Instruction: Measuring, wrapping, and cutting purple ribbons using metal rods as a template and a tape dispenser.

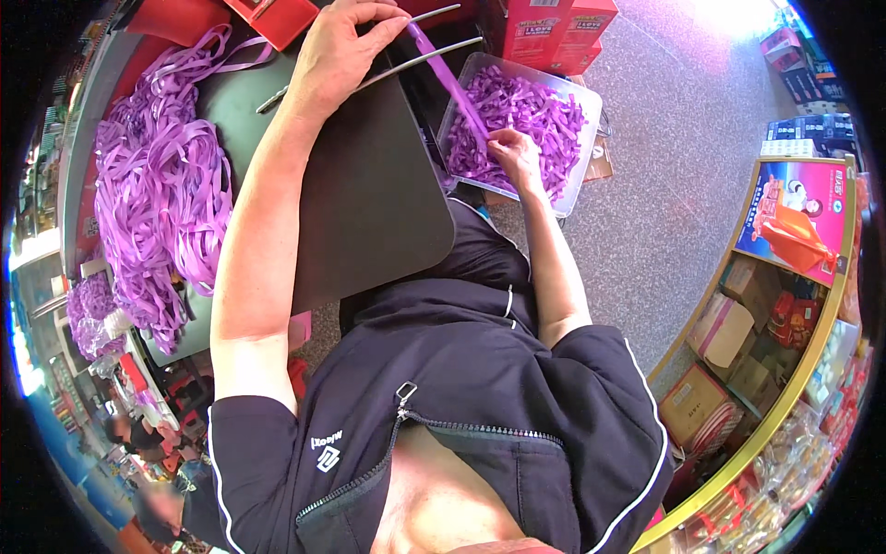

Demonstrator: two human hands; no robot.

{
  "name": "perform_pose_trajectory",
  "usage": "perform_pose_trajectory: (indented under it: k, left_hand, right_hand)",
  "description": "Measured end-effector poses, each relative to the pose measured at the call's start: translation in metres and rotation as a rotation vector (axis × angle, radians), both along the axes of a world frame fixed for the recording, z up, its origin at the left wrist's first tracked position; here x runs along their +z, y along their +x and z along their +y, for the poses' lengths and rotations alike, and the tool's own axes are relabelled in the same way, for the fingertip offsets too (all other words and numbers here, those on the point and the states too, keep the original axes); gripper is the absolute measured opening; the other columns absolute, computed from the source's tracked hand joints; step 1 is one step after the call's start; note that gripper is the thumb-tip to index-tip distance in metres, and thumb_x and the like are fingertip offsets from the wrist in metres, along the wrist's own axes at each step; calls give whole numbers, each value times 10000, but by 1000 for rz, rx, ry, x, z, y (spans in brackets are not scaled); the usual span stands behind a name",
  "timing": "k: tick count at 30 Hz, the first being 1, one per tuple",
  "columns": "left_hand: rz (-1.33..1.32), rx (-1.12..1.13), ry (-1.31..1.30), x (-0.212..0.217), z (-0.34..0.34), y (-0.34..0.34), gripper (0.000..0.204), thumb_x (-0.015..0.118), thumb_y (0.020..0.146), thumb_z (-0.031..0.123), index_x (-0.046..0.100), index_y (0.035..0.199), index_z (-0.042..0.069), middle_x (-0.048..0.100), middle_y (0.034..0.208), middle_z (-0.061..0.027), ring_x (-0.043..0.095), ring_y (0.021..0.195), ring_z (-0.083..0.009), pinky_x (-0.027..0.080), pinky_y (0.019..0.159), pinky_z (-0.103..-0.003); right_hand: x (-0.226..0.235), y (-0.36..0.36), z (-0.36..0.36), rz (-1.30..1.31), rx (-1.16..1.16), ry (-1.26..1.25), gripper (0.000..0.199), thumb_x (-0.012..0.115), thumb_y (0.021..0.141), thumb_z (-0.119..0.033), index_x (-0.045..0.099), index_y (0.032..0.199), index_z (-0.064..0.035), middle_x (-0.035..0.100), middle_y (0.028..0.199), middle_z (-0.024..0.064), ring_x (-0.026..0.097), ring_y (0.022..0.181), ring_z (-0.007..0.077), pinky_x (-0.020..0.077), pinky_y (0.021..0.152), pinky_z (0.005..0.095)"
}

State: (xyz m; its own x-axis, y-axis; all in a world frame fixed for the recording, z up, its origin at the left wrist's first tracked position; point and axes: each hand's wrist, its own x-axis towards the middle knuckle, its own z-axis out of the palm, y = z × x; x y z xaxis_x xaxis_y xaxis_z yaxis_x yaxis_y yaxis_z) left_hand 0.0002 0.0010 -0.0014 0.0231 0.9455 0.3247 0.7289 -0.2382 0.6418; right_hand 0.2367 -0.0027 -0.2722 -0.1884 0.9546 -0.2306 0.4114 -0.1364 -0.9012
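A flat purple ribbon [452,85] stretches slantwise between my two hands. My left hand [349,46], at the top, pinches its upper end beside two thin metal rods [426,57] that pass by the hand. Lower and to the right, my right hand [517,157] has its fingers closed on the ribbon's other end. Beneath that hand stands a clear plastic bin [591,109] filled with short purple ribbon pieces [544,106]. A large tangled bundle of long purple ribbons [161,175] lies left of my left forearm.
A dark grey tabletop [378,203] lies in front of me. Red printed boxes [544,35] stand behind the bin, and a red box [272,20] lies at the far left. On the right, a yellow-edged display case [715,360] holds boxes. More purple ribbon [92,309] sits at the left edge.
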Motion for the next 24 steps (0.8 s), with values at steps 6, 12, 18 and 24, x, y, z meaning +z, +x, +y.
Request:
perform_pose_trajectory:
  k: [6, 12, 18, 24]
  left_hand:
    - [-13, -6, 11, 2, -1, 3, 224, 640, 874, 194, 693, 996, 14, 637, 1075, -71, 590, 1014, -159, 432, 893, -268]
    - [-23, 69, -50, 19, -10, 18, 157, 647, 846, 126, 689, 897, -17, 600, 1001, -80, 571, 954, -187, 430, 830, -291]
    - [-37, 58, -63, 17, -6, 20, 159, 646, 847, 130, 693, 897, -14, 600, 999, -73, 570, 955, -175, 428, 828, -279]
    - [-20, 60, -54, 12, -8, 15, 194, 648, 848, 148, 692, 913, -29, 602, 1034, -90, 573, 971, -195, 427, 852, -287]
  right_hand:
    - [-7, -10, -13, 220, 54, 138, 167, 658, 823, -99, 615, 978, -53, 664, 822, 75, 635, 754, 143, 498, 679, 293]
    - [-15, 2, -30, 219, 127, 281, 216, 672, 829, -101, 606, 1031, -62, 654, 849, 69, 624, 754, 148, 494, 683, 292]
    - [-33, 14, -40, 461, -11, 259, 282, 695, 818, -99, 591, 1079, -73, 648, 863, 69, 623, 755, 142, 497, 685, 288]
    - [-9, 22, -49, 228, 196, 486, 152, 648, 849, -135, 696, 980, -77, 656, 919, 88, 639, 856, 221, 499, 759, 316]
